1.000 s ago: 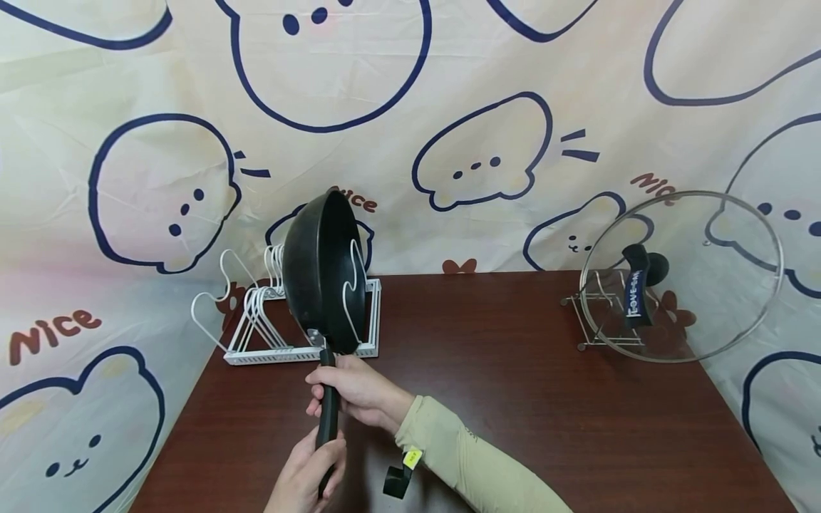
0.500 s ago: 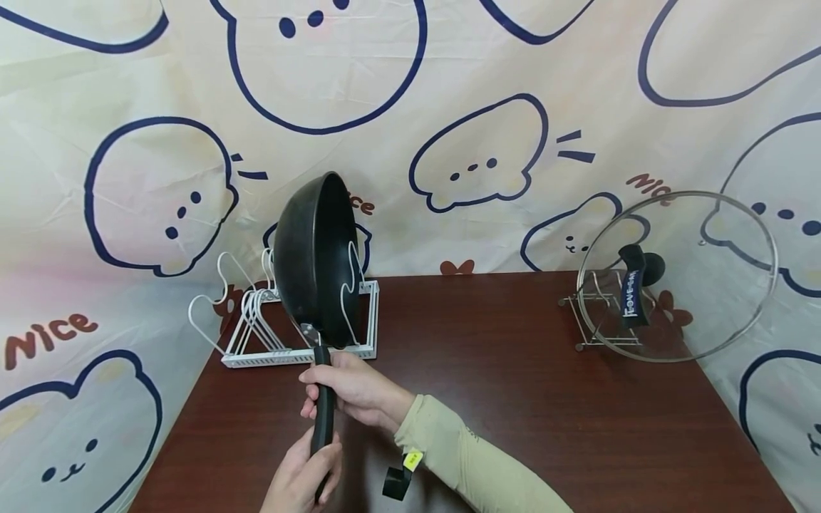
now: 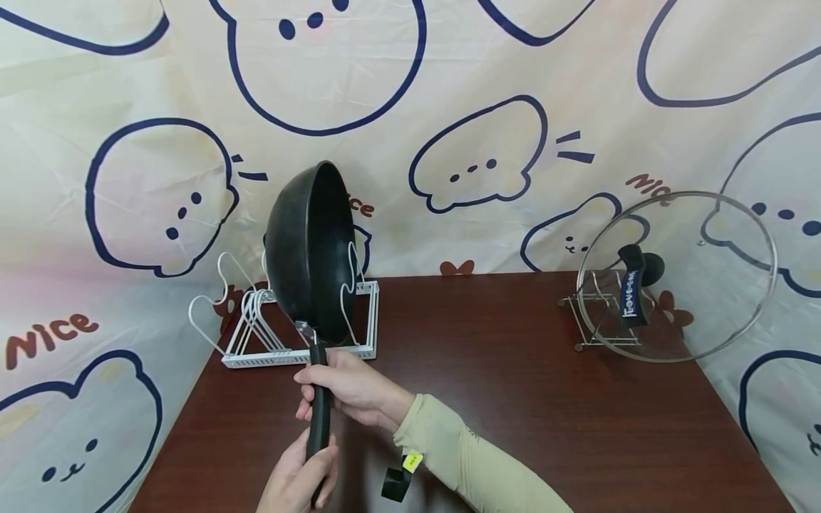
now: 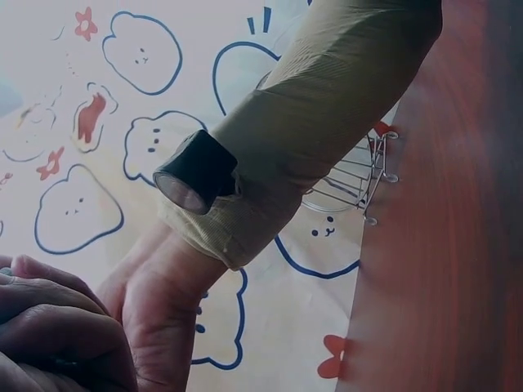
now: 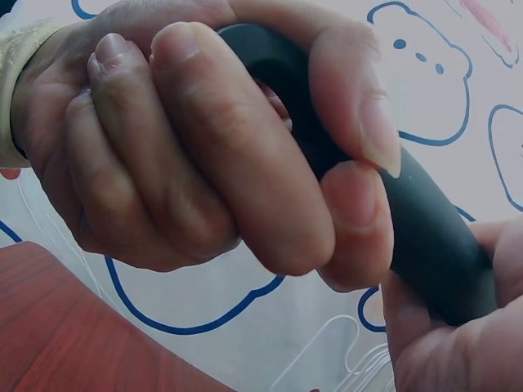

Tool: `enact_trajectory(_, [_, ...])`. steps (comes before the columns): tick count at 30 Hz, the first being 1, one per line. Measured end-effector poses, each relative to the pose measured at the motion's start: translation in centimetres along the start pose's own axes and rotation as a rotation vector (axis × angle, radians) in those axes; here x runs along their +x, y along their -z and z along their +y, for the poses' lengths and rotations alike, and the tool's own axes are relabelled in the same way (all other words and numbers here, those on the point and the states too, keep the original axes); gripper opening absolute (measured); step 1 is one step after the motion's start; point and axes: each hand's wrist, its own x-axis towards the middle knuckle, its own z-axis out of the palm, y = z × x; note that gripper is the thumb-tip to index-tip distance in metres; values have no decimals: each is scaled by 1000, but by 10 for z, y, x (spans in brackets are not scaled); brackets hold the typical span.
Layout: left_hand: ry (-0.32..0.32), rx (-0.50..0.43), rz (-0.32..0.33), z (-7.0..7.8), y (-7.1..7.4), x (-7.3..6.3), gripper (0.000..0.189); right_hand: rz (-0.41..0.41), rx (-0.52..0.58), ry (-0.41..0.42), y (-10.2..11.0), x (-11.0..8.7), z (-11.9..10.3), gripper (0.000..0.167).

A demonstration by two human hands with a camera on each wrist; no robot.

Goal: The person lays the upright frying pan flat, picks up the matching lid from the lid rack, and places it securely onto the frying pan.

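Note:
A black wok [image 3: 295, 249] stands on its edge at the white pan rack [image 3: 276, 358], its opening facing right. One white wire divider [image 3: 346, 296] of the rack crosses in front of its rim. Toward me points the wok's black handle [image 3: 320, 406]. My right hand [image 3: 355, 388] grips the handle near the wok, thumb across the top. Lower down, my left hand [image 3: 298, 474] holds the handle's end; its fingers [image 5: 245, 155] curl round the end with the hanging hole in the right wrist view. Knuckles of the left hand [image 4: 61, 335] overlap the right hand [image 4: 163, 302] in the left wrist view.
A glass lid [image 3: 725, 350] with a black knob and dark label leans in a small wire stand [image 3: 593, 335] at the right back. More white dividers [image 3: 256, 320] stand left of the wok. A patterned cloth [image 3: 481, 64] hangs behind the brown table [image 3: 487, 342].
The wok has risen and shifted slightly left, its top edge now higher against the cloth. Both hands have moved a little left with the handle and keep their hold.

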Motion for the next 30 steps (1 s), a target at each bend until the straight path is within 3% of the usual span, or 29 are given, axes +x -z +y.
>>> enact_trajectory(4, [18,18,4,1,0,-3,10,-19,-3,2,-2,-2,-1,15])
enact_trajectory(12, [15,-26,-59,11,2,-6,8,-54,-14,8,-5,-7,-10,13])
enact_trajectory(19, [-54,-59,-99,14,3,-9,8,-78,-16,1,-7,-10,-16,13])
enact_trajectory(30, [-31,-63,-46,17,1,-15,9,-130,-19,47,-14,-13,-23,18])
